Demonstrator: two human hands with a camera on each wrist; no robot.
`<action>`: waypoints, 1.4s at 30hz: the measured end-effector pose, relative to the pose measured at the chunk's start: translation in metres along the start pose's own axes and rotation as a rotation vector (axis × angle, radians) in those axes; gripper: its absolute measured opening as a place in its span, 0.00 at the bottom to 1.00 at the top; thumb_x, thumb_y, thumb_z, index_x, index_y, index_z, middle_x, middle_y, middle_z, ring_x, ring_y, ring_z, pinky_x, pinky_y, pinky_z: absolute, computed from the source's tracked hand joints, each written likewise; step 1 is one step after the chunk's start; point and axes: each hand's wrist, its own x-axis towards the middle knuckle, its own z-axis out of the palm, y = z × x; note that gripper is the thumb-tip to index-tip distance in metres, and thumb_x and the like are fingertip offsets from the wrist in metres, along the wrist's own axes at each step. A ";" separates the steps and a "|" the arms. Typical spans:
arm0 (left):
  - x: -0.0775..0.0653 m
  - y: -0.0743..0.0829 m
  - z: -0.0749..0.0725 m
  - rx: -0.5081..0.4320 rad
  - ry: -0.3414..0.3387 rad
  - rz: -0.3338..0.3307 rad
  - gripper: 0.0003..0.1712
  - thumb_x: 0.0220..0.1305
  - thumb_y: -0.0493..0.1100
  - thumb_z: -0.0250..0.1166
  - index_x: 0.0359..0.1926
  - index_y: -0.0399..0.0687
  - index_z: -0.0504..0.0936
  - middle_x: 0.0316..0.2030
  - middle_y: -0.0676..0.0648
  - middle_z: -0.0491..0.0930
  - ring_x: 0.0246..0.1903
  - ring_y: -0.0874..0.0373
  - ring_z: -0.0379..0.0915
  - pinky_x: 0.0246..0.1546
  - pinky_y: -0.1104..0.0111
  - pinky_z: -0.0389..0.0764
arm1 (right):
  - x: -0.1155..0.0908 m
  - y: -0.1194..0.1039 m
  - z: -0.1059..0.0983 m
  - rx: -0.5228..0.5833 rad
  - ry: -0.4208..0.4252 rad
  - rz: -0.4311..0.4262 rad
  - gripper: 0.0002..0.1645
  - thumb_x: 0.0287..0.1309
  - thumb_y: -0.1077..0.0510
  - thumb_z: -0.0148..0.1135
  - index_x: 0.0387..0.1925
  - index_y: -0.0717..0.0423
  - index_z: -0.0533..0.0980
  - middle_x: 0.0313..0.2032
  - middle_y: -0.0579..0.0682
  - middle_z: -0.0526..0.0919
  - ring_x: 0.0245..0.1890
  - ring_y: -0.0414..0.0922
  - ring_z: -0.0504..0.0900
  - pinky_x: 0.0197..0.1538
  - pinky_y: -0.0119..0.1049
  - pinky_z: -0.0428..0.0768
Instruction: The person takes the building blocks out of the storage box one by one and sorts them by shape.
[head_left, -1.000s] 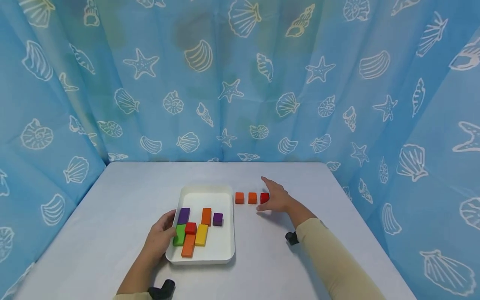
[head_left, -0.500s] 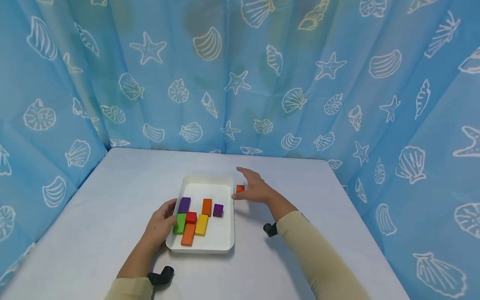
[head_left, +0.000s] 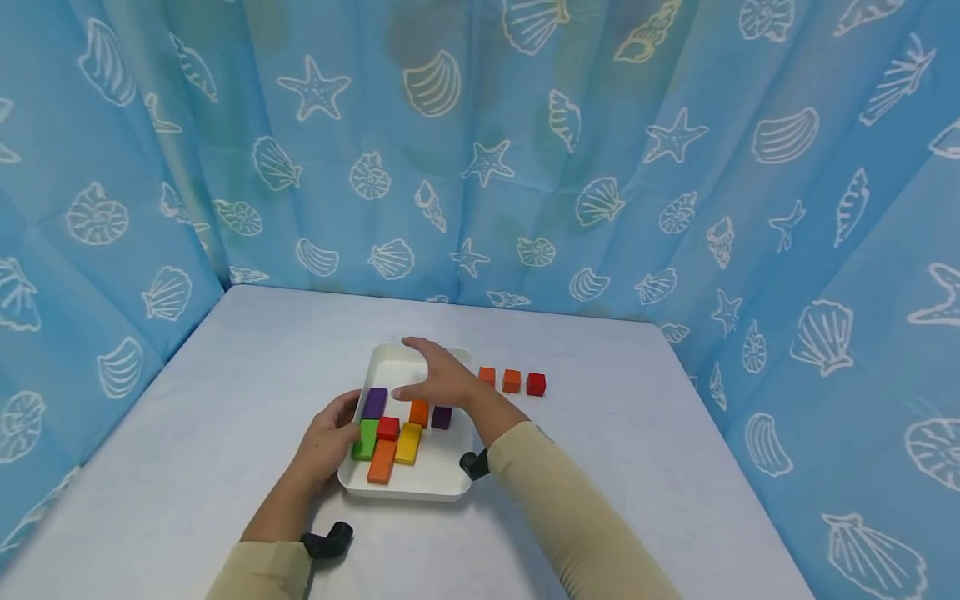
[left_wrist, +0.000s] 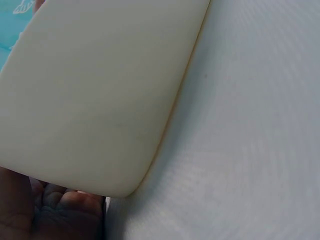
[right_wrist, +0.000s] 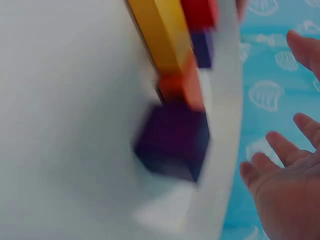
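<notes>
My left hand (head_left: pixel 324 443) grips the left side of a white tray (head_left: pixel 435 477), thumb over the rim; the left wrist view shows the tray's outer wall (left_wrist: pixel 100 95). In the tray lie a purple block (head_left: pixel 375 403), a green block (head_left: pixel 365 440), a red cube (head_left: pixel 387 428), an orange block (head_left: pixel 382 462), a yellow block (head_left: pixel 408 443), another orange block (head_left: pixel 418 414) and a purple cube (head_left: pixel 442 417). Over the tray's far half is my right hand (head_left: pixel 447 382), thumb and fingers spread, holding nothing. It partly covers the far orange block and the purple cube.
Right of the tray, two orange cubes (head_left: pixel 512 381) and a red cube (head_left: pixel 536 384) stand in a row on the white table (head_left: pixel 637 433). A blue shell-patterned curtain (head_left: pixel 510 200) closes off the back and sides.
My right hand has moved left from the red cube, past the orange cubes, to over the tray. The row of cubes shows again. The left hand stays on the tray; the head view shifts slightly.
</notes>
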 end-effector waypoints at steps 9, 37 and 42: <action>0.003 0.001 0.018 -0.007 -0.025 -0.009 0.41 0.66 0.31 0.55 0.81 0.43 0.62 0.80 0.38 0.60 0.80 0.38 0.53 0.77 0.43 0.55 | -0.014 0.009 0.017 -0.042 -0.252 -0.043 0.33 0.58 0.48 0.80 0.64 0.48 0.81 0.57 0.40 0.85 0.56 0.40 0.82 0.59 0.40 0.83; 0.013 -0.037 -0.022 -0.003 0.051 -0.048 0.43 0.61 0.28 0.55 0.80 0.36 0.62 0.79 0.31 0.58 0.79 0.33 0.50 0.76 0.41 0.55 | 0.017 -0.010 0.052 -0.009 -0.185 -0.121 0.20 0.60 0.62 0.77 0.53 0.46 0.86 0.45 0.37 0.85 0.46 0.40 0.82 0.49 0.30 0.84; 0.018 -0.031 -0.031 0.013 0.052 -0.052 0.44 0.60 0.28 0.55 0.80 0.34 0.61 0.79 0.30 0.58 0.79 0.32 0.50 0.76 0.40 0.54 | 0.022 -0.011 0.042 0.041 -0.146 -0.097 0.24 0.61 0.62 0.76 0.59 0.50 0.84 0.46 0.39 0.84 0.45 0.40 0.84 0.49 0.32 0.86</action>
